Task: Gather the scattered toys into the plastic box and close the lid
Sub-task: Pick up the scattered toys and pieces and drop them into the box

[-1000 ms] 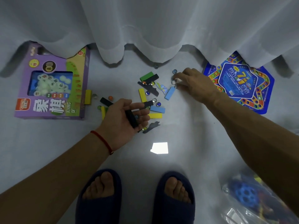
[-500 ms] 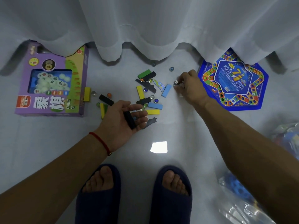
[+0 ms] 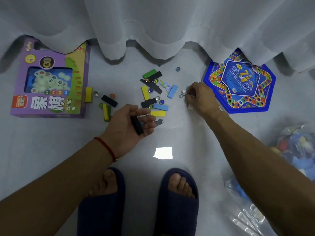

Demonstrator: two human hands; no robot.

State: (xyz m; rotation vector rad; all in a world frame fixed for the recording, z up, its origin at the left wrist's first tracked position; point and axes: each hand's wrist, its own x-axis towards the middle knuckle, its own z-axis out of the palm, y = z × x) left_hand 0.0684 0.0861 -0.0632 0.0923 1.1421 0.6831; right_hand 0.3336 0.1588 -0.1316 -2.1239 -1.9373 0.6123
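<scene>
My left hand [image 3: 129, 123] is hovering palm-up over the floor [image 3: 51, 150], fingers loosely curled around a black block [image 3: 136, 124] lying across them; a marble [image 3: 141, 123] is sitting in the palm just beside the block. My right hand [image 3: 201, 97] is reaching down to the floor next to the blue star-shaped game box [image 3: 242, 86], fingers curled inward. Something white is poking out under the hand, but I cannot tell whether I'm actually gripping it or anything else. A white die [image 3: 183, 91] and a clear marble [image 3: 181, 95] are lying just off my right fingertips.

The scattered toys are sitting mid-floor between my hands: green block [image 3: 149, 73], black block beside it [image 3: 156, 76], yellow block [image 3: 145, 92], light blue block [image 3: 172, 91], another light blue block [image 3: 160, 107], yellow block below it [image 3: 158, 113], with marbles mixed in. Further left, a second black block [image 3: 109, 100], an orange marble [image 3: 112, 95], a yellow-green pair of blocks [image 3: 106, 112], and a yellow block [image 3: 88, 94] touching the purple chess box [image 3: 49, 79]. Two marbles are lying near the curtain [image 3: 153, 23] hem.

A clear plastic bag of toys [image 3: 296, 150] is lying at far right, blurred. My feet in dark slippers [image 3: 177, 201] are showing at the bottom edge. The blue game box is partly tucked under the curtain.
</scene>
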